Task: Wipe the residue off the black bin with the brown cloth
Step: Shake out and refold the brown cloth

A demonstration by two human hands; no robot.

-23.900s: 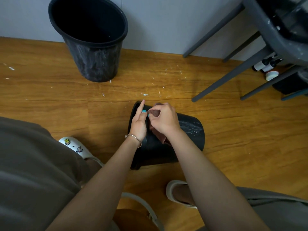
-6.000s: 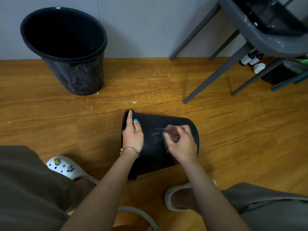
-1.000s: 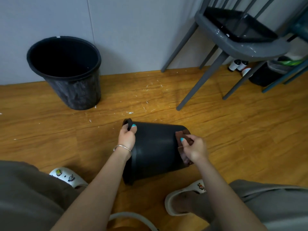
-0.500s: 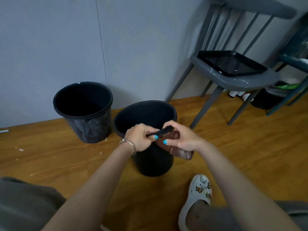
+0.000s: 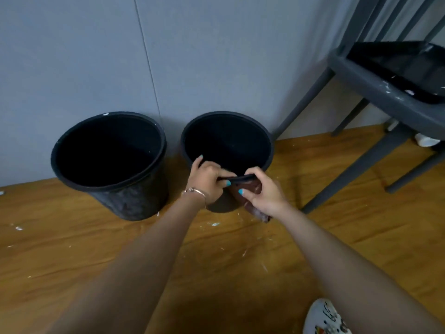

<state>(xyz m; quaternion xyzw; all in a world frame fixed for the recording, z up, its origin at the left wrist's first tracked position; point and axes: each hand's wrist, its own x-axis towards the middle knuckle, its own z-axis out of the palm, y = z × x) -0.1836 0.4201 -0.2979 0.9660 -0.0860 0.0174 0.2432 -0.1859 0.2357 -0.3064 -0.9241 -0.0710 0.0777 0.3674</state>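
The black bin stands upright on the wooden floor by the grey wall, its dark inside facing me. My left hand grips its near rim, thumb on the outside and fingers curled over the edge. My right hand grips the same rim just to the right and holds the brown cloth against the bin's outer wall. The cloth hangs down below that hand. Most of the bin's near wall is hidden behind my hands.
A second black bin with a streaked outer wall stands upright just left of the first. A grey chair with a black tray on its seat stands at the right. White flecks lie scattered on the floor. My white shoe shows bottom right.
The bin lay on its side one second ago; it now stands upright, moved back beside the second bin by the wall. Both hands hold its near rim, the cloth still in the right.
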